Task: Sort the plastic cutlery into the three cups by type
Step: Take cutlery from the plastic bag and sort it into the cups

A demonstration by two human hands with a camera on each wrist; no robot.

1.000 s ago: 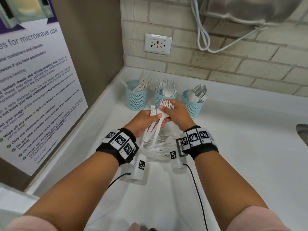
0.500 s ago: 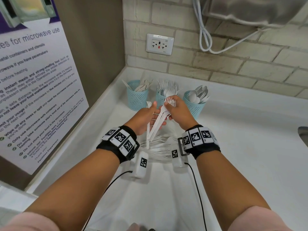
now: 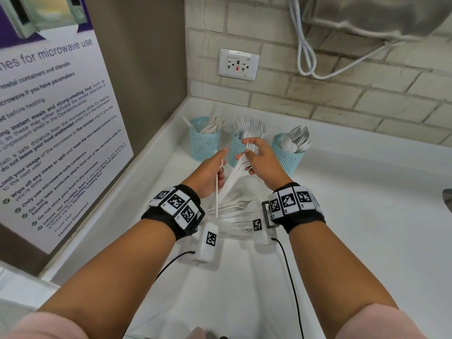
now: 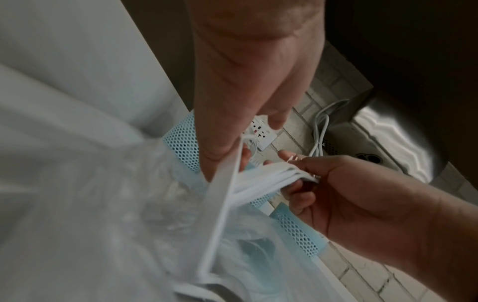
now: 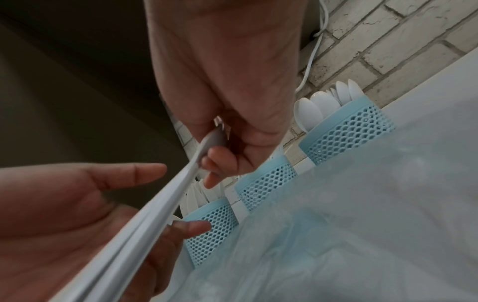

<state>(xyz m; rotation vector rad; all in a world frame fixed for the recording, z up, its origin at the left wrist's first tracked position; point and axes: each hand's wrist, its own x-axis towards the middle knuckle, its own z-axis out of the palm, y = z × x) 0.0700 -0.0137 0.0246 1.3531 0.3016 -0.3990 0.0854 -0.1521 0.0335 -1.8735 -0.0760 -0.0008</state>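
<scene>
The right hand (image 3: 259, 160) squeezes a bunch of forks (image 3: 238, 171) just in front of the middle cup (image 3: 236, 149). The left hand (image 3: 209, 176) pinches one fork (image 3: 216, 192). They look light and slippery (hold the handles).

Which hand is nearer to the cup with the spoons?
Right. The right hand grips forks just left of the spoon cup; the left hand is farther left, before the knife cup.

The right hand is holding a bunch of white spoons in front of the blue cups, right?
Not spoons: the head view shows tines above the right hand, so it grips a bunch of white forks. It is in front of the blue cups.
</scene>
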